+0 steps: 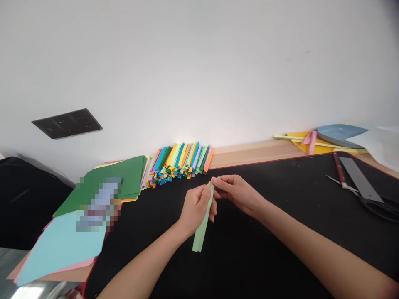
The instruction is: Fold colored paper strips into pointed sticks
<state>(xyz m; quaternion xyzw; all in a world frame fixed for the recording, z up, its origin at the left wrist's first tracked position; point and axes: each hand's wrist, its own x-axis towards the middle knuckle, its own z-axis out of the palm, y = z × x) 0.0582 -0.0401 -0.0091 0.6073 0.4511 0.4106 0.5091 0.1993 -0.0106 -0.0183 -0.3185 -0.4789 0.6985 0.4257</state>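
A light green paper strip [202,232] hangs over the black mat, its two lower ends side by side. My left hand [197,207] is closed on it near the top, thumb in front. At the strip's upper end, the thumb and fingers of my right hand [233,192] pinch the folded tip, touching my left fingertips. Behind my hands, against the wall, lies a pile of folded strips [181,162] in green, blue, orange, yellow and purple.
Green sheets [124,176] and light blue sheets [65,245] are stacked at the left. On the right of the mat [280,232] lie a metal ruler [360,178], a red cutter [339,169] and scissors [380,207]. A blue tray [339,133] stands at the back right.
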